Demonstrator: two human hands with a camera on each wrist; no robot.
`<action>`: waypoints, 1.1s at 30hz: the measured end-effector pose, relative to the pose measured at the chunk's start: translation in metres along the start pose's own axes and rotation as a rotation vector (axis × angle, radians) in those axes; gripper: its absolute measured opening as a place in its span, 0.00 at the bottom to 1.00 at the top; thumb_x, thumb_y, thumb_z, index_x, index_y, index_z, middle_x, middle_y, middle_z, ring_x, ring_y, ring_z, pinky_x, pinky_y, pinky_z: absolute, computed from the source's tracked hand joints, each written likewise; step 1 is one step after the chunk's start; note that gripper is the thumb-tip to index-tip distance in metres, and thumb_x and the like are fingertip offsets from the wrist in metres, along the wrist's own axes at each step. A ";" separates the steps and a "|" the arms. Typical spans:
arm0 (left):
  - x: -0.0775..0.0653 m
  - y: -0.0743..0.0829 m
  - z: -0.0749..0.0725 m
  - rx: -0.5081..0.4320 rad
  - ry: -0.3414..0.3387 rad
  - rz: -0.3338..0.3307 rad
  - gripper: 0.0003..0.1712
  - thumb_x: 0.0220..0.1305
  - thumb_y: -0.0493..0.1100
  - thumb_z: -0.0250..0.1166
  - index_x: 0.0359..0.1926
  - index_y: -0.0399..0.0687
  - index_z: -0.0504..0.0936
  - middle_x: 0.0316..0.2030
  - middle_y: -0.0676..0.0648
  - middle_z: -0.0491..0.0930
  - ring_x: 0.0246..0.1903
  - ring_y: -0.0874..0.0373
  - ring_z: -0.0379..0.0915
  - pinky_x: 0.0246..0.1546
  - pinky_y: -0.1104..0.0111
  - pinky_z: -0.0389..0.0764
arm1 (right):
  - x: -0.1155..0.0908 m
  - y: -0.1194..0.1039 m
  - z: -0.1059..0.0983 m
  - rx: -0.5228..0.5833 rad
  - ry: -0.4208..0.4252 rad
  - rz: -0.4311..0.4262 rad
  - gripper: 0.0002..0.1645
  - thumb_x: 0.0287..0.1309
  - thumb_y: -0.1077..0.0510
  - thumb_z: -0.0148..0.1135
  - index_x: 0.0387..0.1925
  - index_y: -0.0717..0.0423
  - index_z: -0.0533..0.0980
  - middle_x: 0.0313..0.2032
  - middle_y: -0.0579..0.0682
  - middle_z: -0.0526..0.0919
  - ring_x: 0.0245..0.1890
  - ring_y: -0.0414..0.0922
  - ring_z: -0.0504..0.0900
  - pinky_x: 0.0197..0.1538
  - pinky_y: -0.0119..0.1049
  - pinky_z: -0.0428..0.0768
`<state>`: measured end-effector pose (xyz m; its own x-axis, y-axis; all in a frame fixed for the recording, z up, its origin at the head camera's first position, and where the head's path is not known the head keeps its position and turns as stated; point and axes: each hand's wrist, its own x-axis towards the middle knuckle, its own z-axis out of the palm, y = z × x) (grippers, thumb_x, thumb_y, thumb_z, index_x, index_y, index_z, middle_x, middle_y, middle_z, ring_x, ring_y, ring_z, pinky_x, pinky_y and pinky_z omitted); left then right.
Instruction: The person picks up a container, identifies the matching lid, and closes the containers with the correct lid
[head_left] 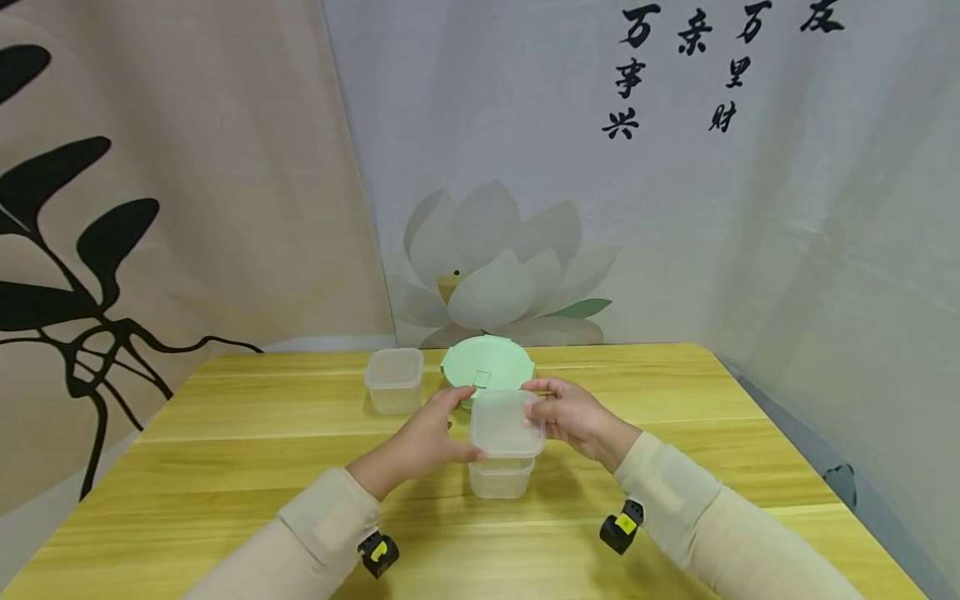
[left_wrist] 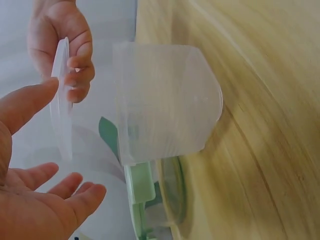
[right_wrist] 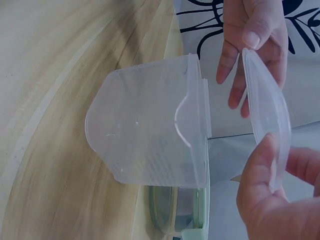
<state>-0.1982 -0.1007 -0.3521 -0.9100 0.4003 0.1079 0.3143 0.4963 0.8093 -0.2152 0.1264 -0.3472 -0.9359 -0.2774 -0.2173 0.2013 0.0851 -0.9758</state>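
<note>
My right hand (head_left: 573,417) pinches a translucent plastic lid (head_left: 504,427) by its edge, thumb on one face and fingers on the other. The lid is held above an uncovered clear plastic food container (head_left: 501,483) on the table, with a gap between them in both wrist views. My left hand (head_left: 427,437) is at the lid's other side, fingers spread and relaxed. Its thumb tip is right at the lid's edge in the right wrist view. Beneath the lid, the container (left_wrist: 165,100) stands upright in front of a round container with a pale green lid (head_left: 487,360).
A second clear square container (head_left: 394,383) with a frosted top stands at the back left of the wooden table (head_left: 300,417). Behind the table's far edge hangs a printed cloth backdrop (head_left: 675,233).
</note>
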 end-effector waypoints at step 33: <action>0.019 0.001 0.010 -0.232 0.117 -0.273 0.19 0.58 0.26 0.63 0.52 0.29 0.75 0.34 0.42 0.72 0.31 0.54 0.71 0.34 0.64 0.83 | 0.006 0.001 0.012 -0.263 0.086 0.030 0.22 0.58 0.68 0.60 0.55 0.64 0.70 0.39 0.57 0.78 0.36 0.47 0.79 0.37 0.39 0.82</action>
<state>-0.2121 -0.0852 -0.3547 -0.9808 0.1798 -0.0748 -0.0010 0.3797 0.9251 -0.2168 0.1129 -0.3502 -0.9540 -0.1899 -0.2319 0.1576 0.3406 -0.9269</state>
